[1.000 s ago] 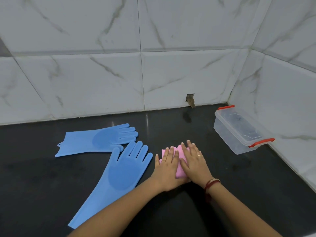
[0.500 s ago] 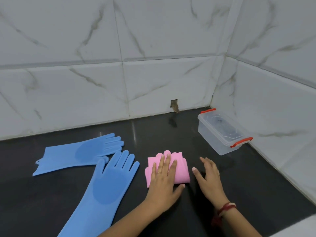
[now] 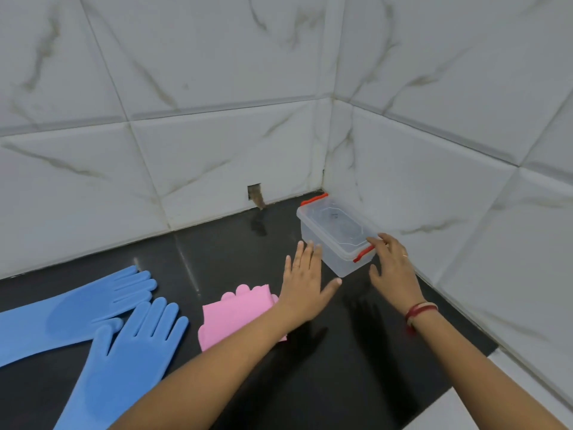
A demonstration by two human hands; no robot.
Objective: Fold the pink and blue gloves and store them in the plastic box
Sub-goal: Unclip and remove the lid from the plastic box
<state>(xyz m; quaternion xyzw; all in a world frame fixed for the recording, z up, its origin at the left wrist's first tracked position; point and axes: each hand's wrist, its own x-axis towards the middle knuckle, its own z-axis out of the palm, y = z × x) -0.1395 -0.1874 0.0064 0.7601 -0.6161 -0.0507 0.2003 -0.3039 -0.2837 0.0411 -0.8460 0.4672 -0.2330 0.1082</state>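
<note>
While both hands reach open-fingered toward the plastic box (image 3: 336, 235), nothing is gripped.
Left of the left hand (image 3: 305, 282): two blue gloves (image 3: 93, 324), flat and unfolded on the black counter (image 3: 341, 367), overlapping; folded pink gloves (image 3: 235, 315), partly under that forearm. Between the hands: the lidded box, red clips, in the tiled corner. Right hand (image 3: 393, 268): fingers spread, fingertips touching the near clip; red bangles (image 3: 420, 312) at the wrist.

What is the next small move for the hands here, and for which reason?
Probably unclip the red latch under the right hand and lift the lid: the plastic box looks closed, the pink gloves lie folded, and the left hand is open beside the box.
</note>
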